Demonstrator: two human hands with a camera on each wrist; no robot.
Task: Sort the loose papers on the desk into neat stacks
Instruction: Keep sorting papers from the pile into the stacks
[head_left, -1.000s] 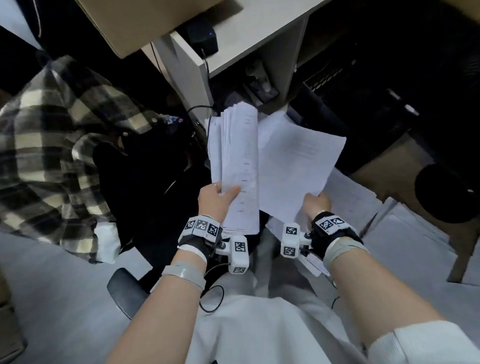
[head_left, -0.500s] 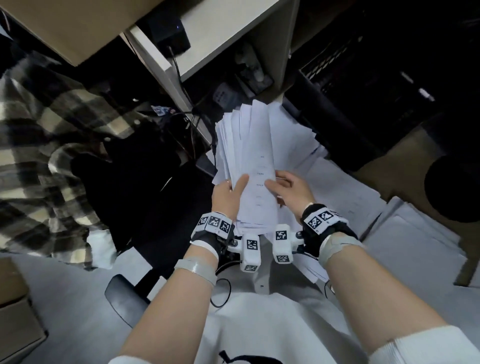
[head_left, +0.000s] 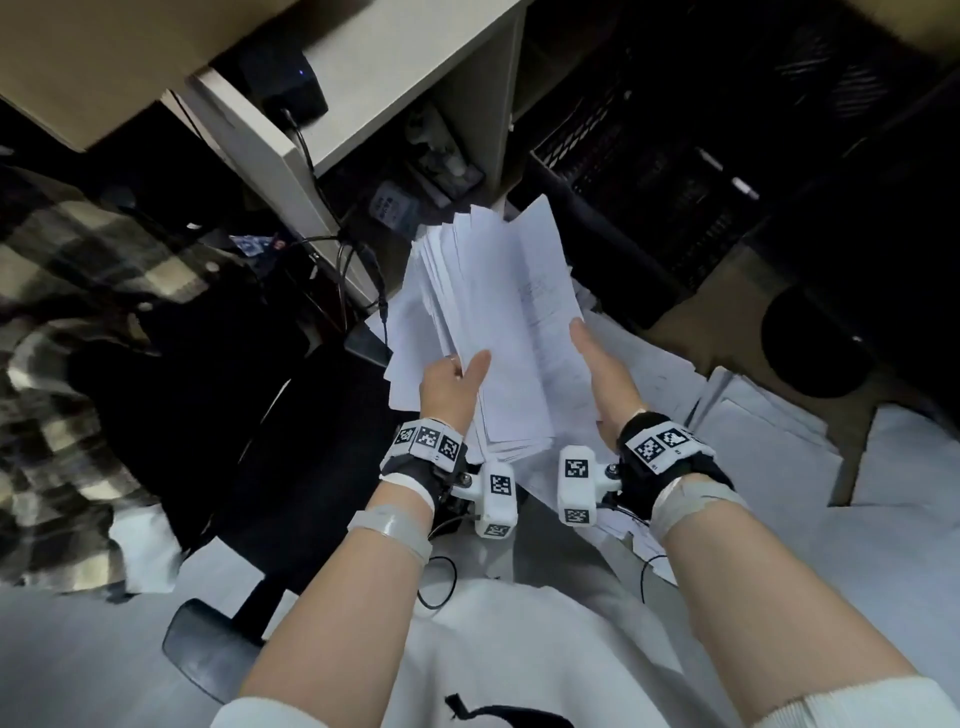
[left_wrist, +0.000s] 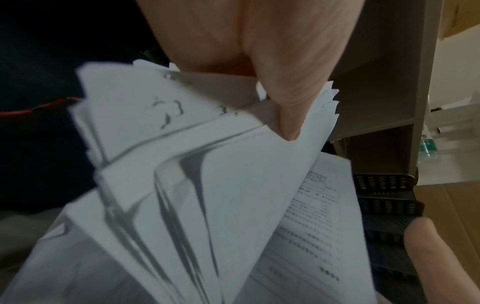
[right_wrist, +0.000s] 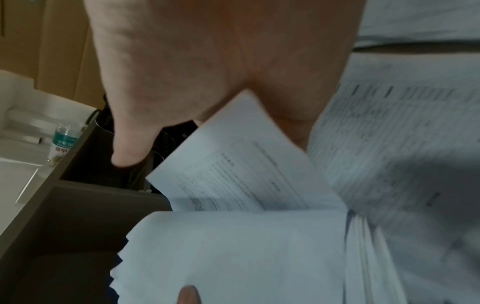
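A thick, unevenly fanned stack of white printed papers is held upright over my lap. My left hand grips its lower left part, the thumb pressed on the front sheets and the fingers hidden behind. My right hand lies along the stack's right edge with a straight thumb spread away from the paper. A printed sheet runs into the web between that thumb and the fingers, which are under the paper. More loose papers lie spread on the desk to the right.
A beige shelf unit stands ahead with a black box and cables hanging beside it. Black mesh trays sit at the back right. A plaid shirt hangs at left. A small bottle stands on a far surface.
My right hand carried a single sheet from the right onto the stack, then slid out to the stack's right edge. The left hand kept its grip while the stack rose slightly.
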